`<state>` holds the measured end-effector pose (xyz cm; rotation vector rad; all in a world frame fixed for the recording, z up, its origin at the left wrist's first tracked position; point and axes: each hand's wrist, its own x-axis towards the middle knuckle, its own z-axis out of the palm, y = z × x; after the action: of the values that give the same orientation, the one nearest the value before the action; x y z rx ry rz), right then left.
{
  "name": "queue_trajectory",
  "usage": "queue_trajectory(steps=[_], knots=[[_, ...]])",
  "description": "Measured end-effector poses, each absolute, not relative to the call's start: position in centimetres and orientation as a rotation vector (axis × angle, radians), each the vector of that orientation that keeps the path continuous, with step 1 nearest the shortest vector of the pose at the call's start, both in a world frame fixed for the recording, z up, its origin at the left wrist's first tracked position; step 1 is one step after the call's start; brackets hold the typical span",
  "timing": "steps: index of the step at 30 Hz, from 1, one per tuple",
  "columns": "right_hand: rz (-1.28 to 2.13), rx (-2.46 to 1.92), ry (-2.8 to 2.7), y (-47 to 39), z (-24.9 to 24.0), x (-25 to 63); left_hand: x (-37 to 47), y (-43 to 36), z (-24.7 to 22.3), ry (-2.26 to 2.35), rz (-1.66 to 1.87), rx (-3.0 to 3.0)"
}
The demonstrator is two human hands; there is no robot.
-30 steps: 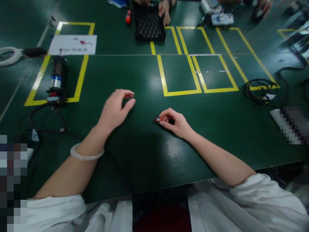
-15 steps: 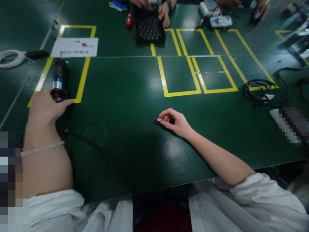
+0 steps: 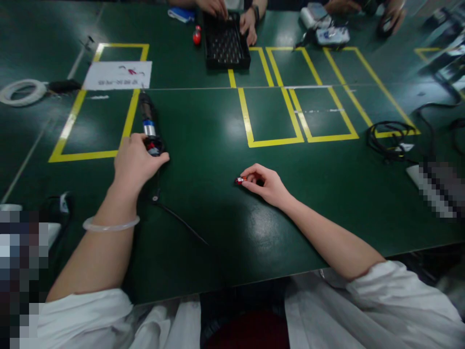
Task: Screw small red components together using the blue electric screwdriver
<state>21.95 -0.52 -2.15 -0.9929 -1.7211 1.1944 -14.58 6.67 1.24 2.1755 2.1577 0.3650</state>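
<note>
My left hand (image 3: 140,157) is closed around the rear part of a black electric screwdriver (image 3: 148,118) with a silver and blue band. Its thin tip points away from me, just right of a yellow taped rectangle. From its near end a black cord (image 3: 181,222) runs toward the table's front edge. At the middle of the table my right hand (image 3: 264,183) pinches a small red and orange part (image 3: 240,180) with a white patch, between thumb and fingertips. The fingers partly cover this part, and its exact kind cannot be made out.
Yellow tape outlines mark the green table (image 3: 196,145). A paper sign (image 3: 118,75) and a white coil (image 3: 23,92) lie at left. Across the table, a person's hands work at a black tray (image 3: 228,60), beside a red object (image 3: 196,36). Coiled black cable (image 3: 390,135) lies right.
My left hand has moved right with the electric screwdriver, bringing it out of the left taped rectangle. My right hand stays in place with the small part.
</note>
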Motion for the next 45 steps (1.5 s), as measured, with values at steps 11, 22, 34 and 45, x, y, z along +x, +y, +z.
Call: queue_trajectory(steps=[11,22,34,45], knots=[[1.077,-0.974,-1.741,-0.6,-2.3,22.0,-1.2,-0.2,1.9,1.746,0.363,2.570],[0.841,-0.986,-2.014,-0.7,-2.3,22.0,1.0,-2.5,1.5,1.551,0.377,2.649],[0.775,-0.990,-2.056,-1.1,-1.9,22.3,1.0,-2.9,1.6,1.560,0.368,2.608],[0.748,-1.039,-1.969,-1.3,-1.2,21.9,1.6,-2.4,1.5,1.625,0.329,2.656]])
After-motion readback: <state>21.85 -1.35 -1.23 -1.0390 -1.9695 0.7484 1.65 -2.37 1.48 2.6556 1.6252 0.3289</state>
